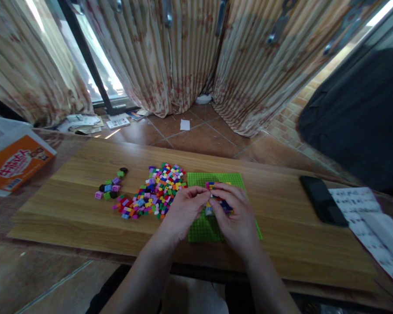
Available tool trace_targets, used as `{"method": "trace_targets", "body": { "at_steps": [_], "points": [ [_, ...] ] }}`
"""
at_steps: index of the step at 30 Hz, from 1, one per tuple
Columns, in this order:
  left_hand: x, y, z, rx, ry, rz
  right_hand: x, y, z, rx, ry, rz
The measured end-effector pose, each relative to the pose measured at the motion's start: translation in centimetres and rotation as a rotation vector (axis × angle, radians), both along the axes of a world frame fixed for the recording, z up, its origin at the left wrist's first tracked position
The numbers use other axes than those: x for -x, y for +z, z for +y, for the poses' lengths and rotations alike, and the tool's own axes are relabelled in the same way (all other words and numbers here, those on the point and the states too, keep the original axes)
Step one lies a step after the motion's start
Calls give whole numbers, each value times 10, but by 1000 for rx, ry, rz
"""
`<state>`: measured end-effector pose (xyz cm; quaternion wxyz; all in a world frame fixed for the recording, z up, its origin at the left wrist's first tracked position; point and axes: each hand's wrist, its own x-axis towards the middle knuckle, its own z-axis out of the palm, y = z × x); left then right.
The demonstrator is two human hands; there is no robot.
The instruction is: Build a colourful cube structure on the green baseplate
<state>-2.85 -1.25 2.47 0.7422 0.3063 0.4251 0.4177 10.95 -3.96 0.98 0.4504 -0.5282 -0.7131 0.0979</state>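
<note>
1. The left hand (187,206) and right hand (237,213) nearly meet, fingertips close together; whether they grip anything, I cannot tell.
2. Beneath, the brick build (208,209) sits on the green baseplate (198,233), probably for anchoring.
3. Loose bricks (165,183) lie leftward, likely for reach.

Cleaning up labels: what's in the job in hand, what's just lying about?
Likely in the job: left hand, right hand, green baseplate, bricks on it, loose brick pile, separate brick cluster.

Apparently lying about: black phone, orange-and-white packaging, white floor paper, printed sheets (role unclear).
</note>
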Motion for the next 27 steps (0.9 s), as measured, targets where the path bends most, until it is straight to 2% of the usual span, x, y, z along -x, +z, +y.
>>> {"method": "trace_targets", "body": {
  "at_steps": [8,17,20,27],
  "points": [
    [-3,0,-1,-97,34,113,-3,-6,2,-8,-31,-60],
    [-7,-17,2,-301,85,411,-3,-12,4,-14,-108,-171],
    [-7,-18,1,-322,100,497,-2,-12,4,-3,-127,-172],
    [-9,-17,-1,-340,103,550,-3,-12,5,10,-116,-167]
  ]
}}
